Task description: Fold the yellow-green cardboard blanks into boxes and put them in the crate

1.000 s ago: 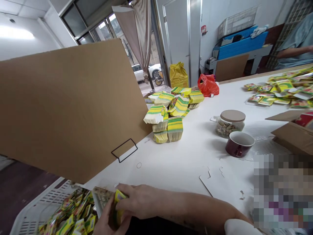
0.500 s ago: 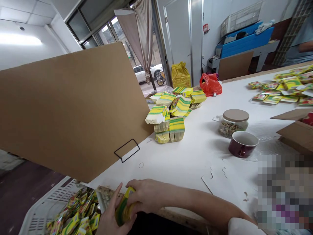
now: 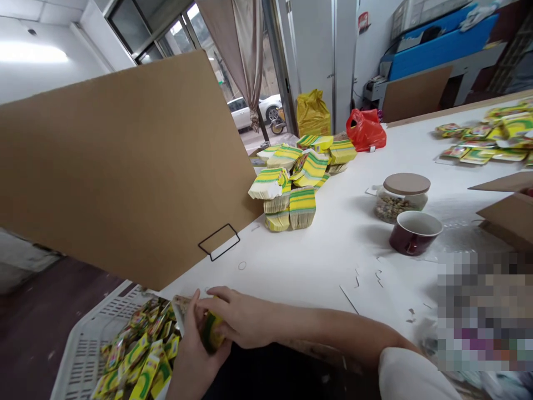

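At the near edge of the white table, both my hands close around a stack of small yellow-green packets. My left hand cups the stack from below and behind. My right hand lies over the top with its fingers curled around it. A clear packet of seeds shows just left of the stack. Below it a white slotted crate holds several loose yellow-green packets.
A big cardboard sheet stands tilted at the left. Bundles of yellow-green packets are piled mid-table. A lidded jar, a dark red cup and a cardboard box sit right, with more packets beyond.
The camera has tipped down and left, so the crate shows more. My hands have shifted slightly on the packet stack and keep hold of it.
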Action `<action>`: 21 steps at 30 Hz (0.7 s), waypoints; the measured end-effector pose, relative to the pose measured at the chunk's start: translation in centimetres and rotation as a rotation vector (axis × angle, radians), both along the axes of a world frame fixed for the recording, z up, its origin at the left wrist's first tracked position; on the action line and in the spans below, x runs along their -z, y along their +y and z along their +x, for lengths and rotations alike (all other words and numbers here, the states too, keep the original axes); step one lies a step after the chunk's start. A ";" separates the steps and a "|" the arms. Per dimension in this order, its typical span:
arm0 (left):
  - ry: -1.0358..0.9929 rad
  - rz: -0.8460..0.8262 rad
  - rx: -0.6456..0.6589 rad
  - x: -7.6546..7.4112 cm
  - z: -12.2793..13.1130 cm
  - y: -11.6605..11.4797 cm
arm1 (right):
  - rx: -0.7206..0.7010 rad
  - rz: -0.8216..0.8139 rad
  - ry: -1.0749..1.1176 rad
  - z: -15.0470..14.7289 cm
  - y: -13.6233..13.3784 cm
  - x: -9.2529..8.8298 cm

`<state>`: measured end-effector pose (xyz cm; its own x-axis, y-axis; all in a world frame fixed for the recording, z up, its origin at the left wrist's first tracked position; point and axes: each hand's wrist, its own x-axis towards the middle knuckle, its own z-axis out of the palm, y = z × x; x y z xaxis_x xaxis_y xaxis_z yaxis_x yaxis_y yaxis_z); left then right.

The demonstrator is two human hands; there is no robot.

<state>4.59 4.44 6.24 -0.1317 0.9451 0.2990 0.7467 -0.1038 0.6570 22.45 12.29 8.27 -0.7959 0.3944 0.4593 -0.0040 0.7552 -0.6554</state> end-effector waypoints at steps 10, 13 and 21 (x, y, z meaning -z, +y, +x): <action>0.241 -0.070 -0.096 -0.6 -3.0 -1.2 | 0.149 0.007 0.022 0.2 -0.8 -0.3; 0.374 -0.094 -0.341 -2.2 -7.3 -1.2 | 0.162 0.045 0.057 1.5 -0.3 -1.8; 0.593 -0.180 -0.478 -4.1 -15.5 0.4 | 0.037 0.135 0.172 6.6 -1.4 -6.8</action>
<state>-10.88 4.88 10.33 -0.4025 0.8670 0.2940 0.9152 0.3876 0.1101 29.02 10.93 15.11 -0.6871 0.3475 0.6380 -0.0778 0.8380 -0.5402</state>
